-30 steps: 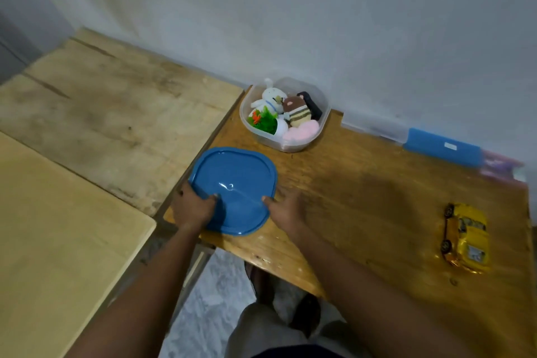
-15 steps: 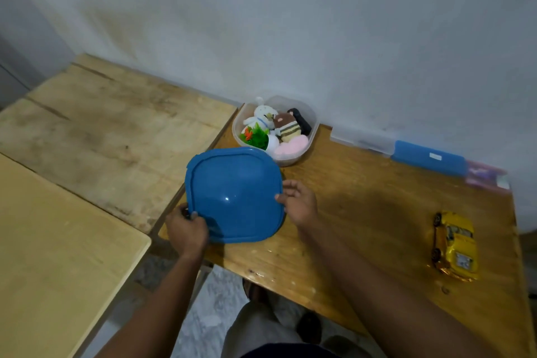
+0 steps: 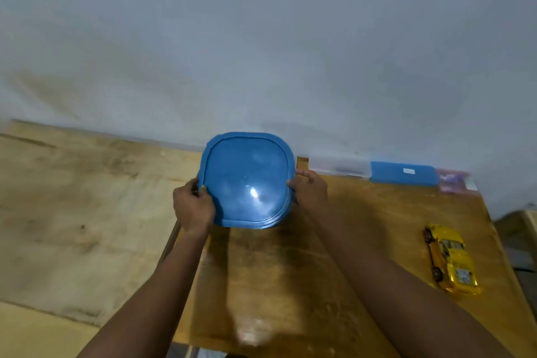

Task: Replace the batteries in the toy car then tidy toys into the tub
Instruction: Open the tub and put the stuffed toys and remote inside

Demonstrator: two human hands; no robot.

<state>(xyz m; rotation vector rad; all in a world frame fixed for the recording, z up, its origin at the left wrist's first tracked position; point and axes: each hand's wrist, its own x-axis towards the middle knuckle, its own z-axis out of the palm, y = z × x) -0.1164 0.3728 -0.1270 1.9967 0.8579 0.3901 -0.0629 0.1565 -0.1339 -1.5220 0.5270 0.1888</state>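
Observation:
A blue square lid [image 3: 247, 180] with rounded corners is held flat at the back of the brown table, near the wall. My left hand [image 3: 193, 208] grips its left edge with the thumb on top. My right hand [image 3: 309, 190] grips its right edge. The lid hides the tub of toys beneath it, so the tub is out of sight. A yellow toy car [image 3: 452, 259] lies on the table at the right, well away from both hands.
A clear case [image 3: 338, 166], a blue case [image 3: 404, 174] and a pinkish packet [image 3: 453, 180] line the wall at the back right. A paler wooden table [image 3: 87, 212] adjoins on the left. The brown table [image 3: 290, 285] spreads in front of the lid.
Both hands lifted the blue lid off the table front and carried it back toward the wall. It now covers the tub of toys, which was visible before.

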